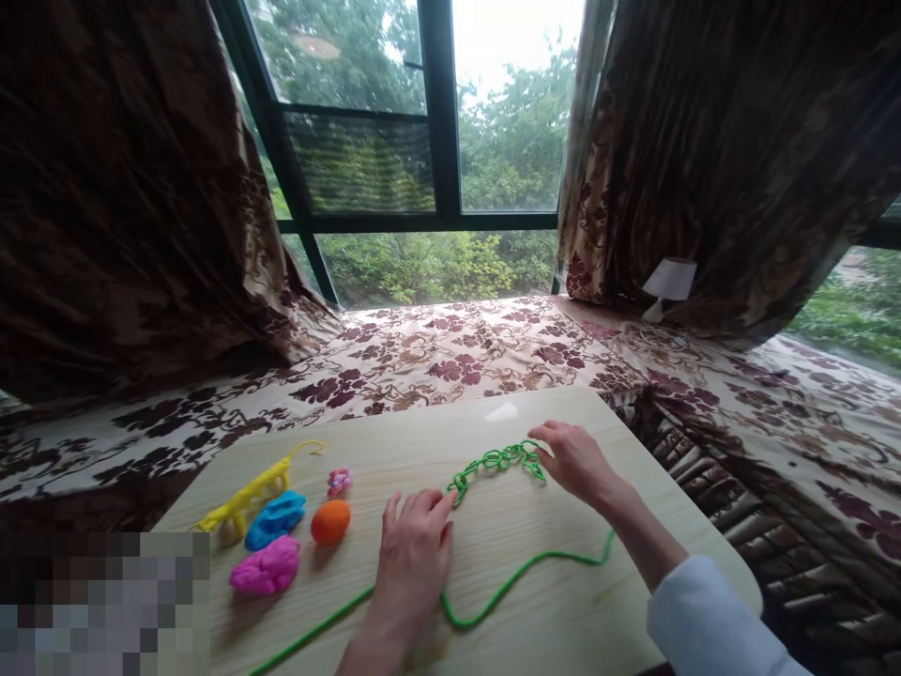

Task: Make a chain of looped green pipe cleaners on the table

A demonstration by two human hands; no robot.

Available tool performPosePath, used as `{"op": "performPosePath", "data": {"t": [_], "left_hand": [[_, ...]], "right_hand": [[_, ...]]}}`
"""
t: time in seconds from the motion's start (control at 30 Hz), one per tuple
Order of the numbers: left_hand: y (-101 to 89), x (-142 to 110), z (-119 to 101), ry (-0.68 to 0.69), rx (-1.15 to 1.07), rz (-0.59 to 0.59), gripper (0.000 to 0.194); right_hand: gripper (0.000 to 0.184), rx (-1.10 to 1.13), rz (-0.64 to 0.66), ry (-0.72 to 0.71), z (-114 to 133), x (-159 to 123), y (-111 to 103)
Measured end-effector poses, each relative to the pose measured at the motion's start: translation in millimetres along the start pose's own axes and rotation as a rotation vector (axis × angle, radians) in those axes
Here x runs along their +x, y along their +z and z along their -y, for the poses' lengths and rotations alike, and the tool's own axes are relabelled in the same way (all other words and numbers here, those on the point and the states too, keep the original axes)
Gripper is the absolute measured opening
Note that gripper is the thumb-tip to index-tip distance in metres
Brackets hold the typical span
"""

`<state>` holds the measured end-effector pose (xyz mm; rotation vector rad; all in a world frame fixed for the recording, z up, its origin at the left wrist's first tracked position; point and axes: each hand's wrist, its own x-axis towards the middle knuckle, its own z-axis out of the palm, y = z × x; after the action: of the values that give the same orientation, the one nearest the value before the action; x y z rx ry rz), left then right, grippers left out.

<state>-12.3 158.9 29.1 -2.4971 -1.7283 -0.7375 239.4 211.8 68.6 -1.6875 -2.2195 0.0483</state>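
Observation:
A green cord [501,458], worked into a row of loops, lies in an arc between my two hands. My left hand [417,540] rests low over the table, its thumb and forefinger at the left end of the loops and its other fingers somewhat spread. At the right end, my right hand [573,460] has its fingertips closed on the loops. A plain length of the same cord curves across the table below the loops, passes beneath my left wrist and runs off toward the lower left.
Left of my hands sit an orange ball [330,522], a small pink-and-white piece [339,482], a magenta lump [266,566], a blue lump [275,519] and a yellow looped cord piece [246,493]. A white lamp [668,280] stands beyond the pale table [563,620].

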Motion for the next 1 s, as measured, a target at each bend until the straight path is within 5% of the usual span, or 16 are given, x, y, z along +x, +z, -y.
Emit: {"op": "performPosePath", "data": {"t": [0.13,0.23,0.5,0.73,0.9,1.0], "left_hand": [[1.6,-18.5,-15.9,0.005,-0.085,-0.057,0.026],[9.2,-22.1,-46.2,0.079,-0.192,0.005,0.024],[28.7,-7.3,-115.6,0.179,-0.355,0.143,0.030],[22.4,-12.3,-113.1,0.141,-0.499,0.118,0.038],[12.5,-12.1,-96.3,0.041,-0.572,0.111,0.017],[9.5,-11.4,-86.2,-0.003,-0.561,0.080,0.021]], "right_hand": [[0.020,0.074,0.003,0.064,-20.0,-50.9,-21.2],[0.019,0.147,0.045,0.111,-32.9,-84.8,-28.5],[0.016,0.062,0.175,-0.007,-30.5,-121.3,-10.3],[0.013,0.136,0.183,-0.025,-9.6,-113.3,-11.8],[0.015,0.313,0.176,-0.051,20.1,-97.7,-18.5],[0.017,0.334,0.162,-0.106,36.4,-89.8,-20.4]]}}
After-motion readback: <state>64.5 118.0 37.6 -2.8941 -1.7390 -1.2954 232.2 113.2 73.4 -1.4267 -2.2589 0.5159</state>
